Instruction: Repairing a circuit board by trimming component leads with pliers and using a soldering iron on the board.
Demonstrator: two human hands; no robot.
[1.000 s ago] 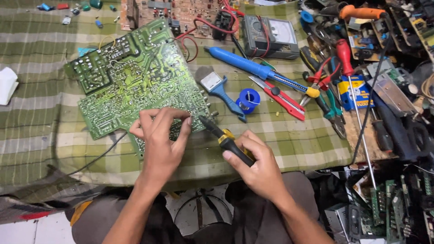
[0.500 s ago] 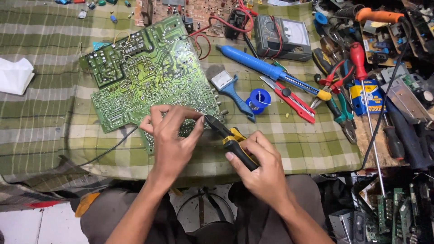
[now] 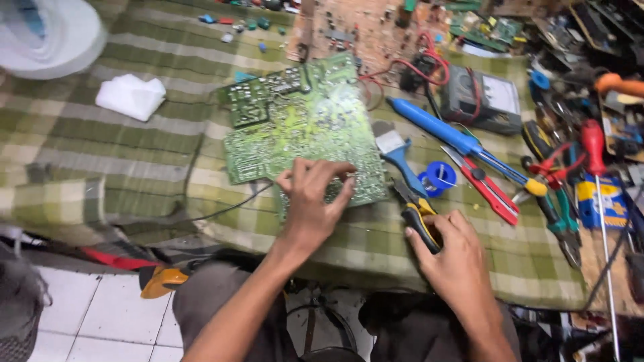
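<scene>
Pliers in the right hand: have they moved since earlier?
Yes. The pliers drew back rightward, tip now at the edge of the green circuit board.

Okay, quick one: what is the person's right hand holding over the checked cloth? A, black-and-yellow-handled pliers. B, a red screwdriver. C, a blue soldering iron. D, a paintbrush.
A: the right hand is closed around the black-and-yellow handles of the pliers, whose nose points toward the green circuit board; the blue soldering iron, red screwdriver and paintbrush lie untouched on the cloth.
</scene>
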